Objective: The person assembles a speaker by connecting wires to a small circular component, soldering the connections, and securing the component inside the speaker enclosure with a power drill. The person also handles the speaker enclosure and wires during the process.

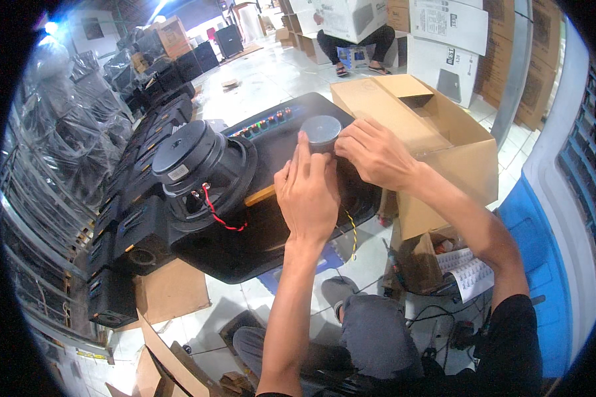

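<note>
Both your left hand (310, 195) and right hand (379, 153) touch the grey driver (322, 129) near the black cabinet's (271, 149) far-right corner, grip unclear; steady it with even pressure.

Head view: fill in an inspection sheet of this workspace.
Surface: black speaker cabinet, above white tiled floor.
Job's things: large speaker driver, magnet side up; smaller round grey-topped part over the cabinet.
Clutter: open cardboard box, printed sheet, at right.
Hands: left hand and right hand at the smaller part's edge; grip unclear.
Cables: red-and-black wires on the driver; yellow-and-black wire hanging.
Surroundings: black speakers at left; seated person beyond.
</note>
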Tool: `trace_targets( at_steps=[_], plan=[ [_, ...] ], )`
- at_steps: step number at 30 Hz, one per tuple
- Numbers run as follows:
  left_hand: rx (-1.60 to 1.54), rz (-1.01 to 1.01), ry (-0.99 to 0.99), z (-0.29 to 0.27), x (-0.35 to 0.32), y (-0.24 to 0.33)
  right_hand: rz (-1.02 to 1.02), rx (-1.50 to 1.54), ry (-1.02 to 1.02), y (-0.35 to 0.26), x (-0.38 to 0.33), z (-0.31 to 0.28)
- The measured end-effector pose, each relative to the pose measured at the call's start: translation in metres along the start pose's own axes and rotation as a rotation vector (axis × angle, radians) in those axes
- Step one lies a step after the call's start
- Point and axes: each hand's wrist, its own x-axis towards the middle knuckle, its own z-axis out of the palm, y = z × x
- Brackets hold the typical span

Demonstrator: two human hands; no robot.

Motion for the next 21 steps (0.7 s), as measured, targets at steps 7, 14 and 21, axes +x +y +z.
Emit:
trace_targets(
  at_steps=[7, 14, 21],
  plan=[
    [-0.036, -0.065, -0.054, -0.004, 0.003, 0.003, 0.358, 0.393, -0.153, 0.026, 0.028, -0.024],
    [-0.021, -0.050, -0.028, -0.005, 0.004, 0.005, 0.222, 0.531, -0.666, 0.055, 0.082, -0.018],
    [-0.034, -0.091, 0.028, -0.007, 0.004, 0.006, 0.429, 0.304, -0.611, 0.042, 0.092, -0.017]
  ],
)
